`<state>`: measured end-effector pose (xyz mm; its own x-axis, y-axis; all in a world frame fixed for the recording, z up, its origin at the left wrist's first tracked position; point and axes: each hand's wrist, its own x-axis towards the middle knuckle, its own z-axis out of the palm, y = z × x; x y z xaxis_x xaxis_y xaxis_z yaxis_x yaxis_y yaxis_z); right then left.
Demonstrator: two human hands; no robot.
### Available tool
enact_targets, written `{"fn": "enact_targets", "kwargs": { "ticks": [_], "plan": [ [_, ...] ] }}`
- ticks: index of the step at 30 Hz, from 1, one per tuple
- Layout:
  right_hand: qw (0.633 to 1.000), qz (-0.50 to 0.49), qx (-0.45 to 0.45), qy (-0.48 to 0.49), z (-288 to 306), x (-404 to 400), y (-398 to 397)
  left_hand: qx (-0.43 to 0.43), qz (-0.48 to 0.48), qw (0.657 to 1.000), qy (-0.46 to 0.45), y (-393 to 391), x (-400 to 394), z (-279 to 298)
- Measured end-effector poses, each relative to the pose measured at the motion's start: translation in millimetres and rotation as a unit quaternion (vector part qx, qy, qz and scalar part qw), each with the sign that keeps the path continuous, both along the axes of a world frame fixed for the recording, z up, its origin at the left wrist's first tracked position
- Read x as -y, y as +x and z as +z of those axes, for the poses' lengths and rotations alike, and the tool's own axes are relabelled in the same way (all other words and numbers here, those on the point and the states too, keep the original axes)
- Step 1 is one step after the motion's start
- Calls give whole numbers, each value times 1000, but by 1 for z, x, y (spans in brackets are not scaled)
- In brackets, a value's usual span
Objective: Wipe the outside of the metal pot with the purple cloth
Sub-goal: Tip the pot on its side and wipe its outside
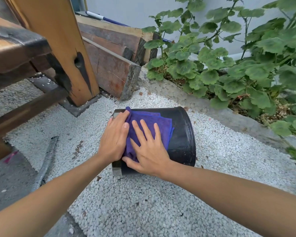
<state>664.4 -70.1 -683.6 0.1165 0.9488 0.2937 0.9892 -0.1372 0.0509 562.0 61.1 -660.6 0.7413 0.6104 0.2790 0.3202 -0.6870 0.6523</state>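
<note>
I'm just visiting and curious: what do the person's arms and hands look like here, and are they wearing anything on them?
Both forearms are bare as far as the view shows: no sleeves, gloves, watch or bracelets. The left hand and right hand are bare too, with short, unpainted nails. No rings show on the fingers that are in view. No markings or tattoos can be seen on either arm.
</note>
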Motion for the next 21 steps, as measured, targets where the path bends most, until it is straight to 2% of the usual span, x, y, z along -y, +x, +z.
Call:
{"fn": "enact_targets", "kwargs": {
  "ticks": [5,10,21],
  "plan": [
    [999,20,32,28,-12,13,11,-40,28,998,45,2,1,-3],
    [994,39,102,20,-21,50,48,-124,34,982,137,3,1,-5],
    [993,-14,120,-15,-13,103,98,-156,30,974,161,2,3,-2]
  ]
}}
